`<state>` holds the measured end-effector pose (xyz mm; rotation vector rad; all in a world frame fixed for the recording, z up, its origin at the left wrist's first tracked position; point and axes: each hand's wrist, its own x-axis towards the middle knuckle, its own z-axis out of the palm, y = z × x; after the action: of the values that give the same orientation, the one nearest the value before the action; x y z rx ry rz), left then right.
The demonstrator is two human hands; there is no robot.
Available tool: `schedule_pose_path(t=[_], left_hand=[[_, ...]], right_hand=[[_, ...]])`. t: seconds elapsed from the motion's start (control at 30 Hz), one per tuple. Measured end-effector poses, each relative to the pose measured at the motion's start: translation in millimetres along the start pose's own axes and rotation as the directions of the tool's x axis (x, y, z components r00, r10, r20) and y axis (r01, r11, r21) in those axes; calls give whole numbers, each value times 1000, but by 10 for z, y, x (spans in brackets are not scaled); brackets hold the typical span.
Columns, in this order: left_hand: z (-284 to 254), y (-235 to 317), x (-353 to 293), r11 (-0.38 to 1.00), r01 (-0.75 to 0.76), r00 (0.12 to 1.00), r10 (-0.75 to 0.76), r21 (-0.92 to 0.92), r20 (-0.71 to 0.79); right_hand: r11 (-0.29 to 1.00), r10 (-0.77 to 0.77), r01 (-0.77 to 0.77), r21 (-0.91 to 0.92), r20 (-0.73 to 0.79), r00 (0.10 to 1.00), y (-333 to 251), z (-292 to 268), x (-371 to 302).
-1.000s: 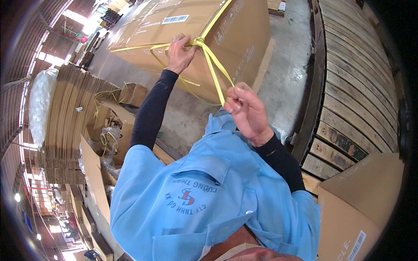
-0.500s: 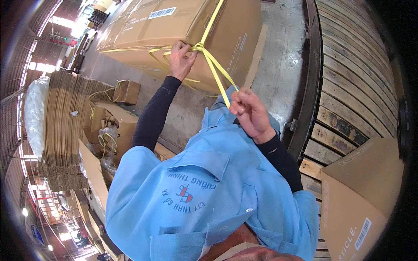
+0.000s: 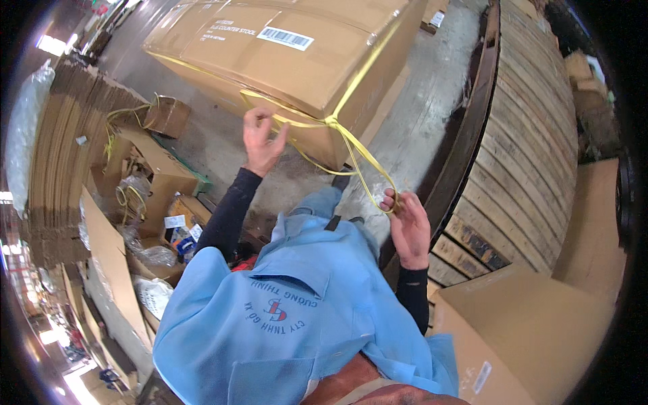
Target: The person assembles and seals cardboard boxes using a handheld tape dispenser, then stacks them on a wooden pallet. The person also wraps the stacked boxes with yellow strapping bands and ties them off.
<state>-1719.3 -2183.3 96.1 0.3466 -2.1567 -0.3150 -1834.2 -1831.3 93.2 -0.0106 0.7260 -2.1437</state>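
Observation:
A large brown cardboard carton (image 3: 270, 64) lies at the top, bound with yellow strapping (image 3: 362, 71) that meets in a knot (image 3: 331, 121) at its near corner. My left hand (image 3: 263, 142) is beside the loose strap left of the knot, its thumb and fingers apart. Whether a fingertip touches the strap I cannot tell. From the knot, two slack strands run down to my right hand (image 3: 410, 229), whose fingers are closed on the yellow strap, bent in a loop there.
A slatted wooden platform (image 3: 513, 148) runs along the right, with an open carton (image 3: 499, 337) at its near end. To the left stand a stack of flattened cardboard (image 3: 64, 162), a small box (image 3: 167, 116) and an open box of plastic scraps (image 3: 162, 175).
My left hand has come off the knot and its fingers have spread. My right hand has moved lower, and the strands it holds have gone from taut to slack. The view has shifted.

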Motion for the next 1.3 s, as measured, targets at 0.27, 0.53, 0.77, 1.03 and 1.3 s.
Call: schedule_pose_path(t=[0.27, 0.53, 0.77, 1.03, 1.3], left_hand=[[284, -1637, 1, 858, 493, 858, -453, 142, -242], [882, -1721, -480, 738, 642, 763, -585, -208, 276], [595, -1398, -2430, 877, 469, 239, -13, -104, 971], [-587, -3461, -2395, 488, 873, 465, -823, -12, 327], [-2055, -4260, -2715, 294, 951, 300, -952, -93, 67]], right_hand=[[791, -396, 132, -597, -336, 855, -590, -48, 172], [414, -622, 344, -843, 14, 783, -325, 1491, 1263], [72, -396, 415, -907, 356, 847, 508, 2686, 2707], [-248, -183, 309, -918, 358, 916, 1009, 2927, 3481], [-560, -227, 285, -778, 475, 850, 1265, 2864, 3825]])
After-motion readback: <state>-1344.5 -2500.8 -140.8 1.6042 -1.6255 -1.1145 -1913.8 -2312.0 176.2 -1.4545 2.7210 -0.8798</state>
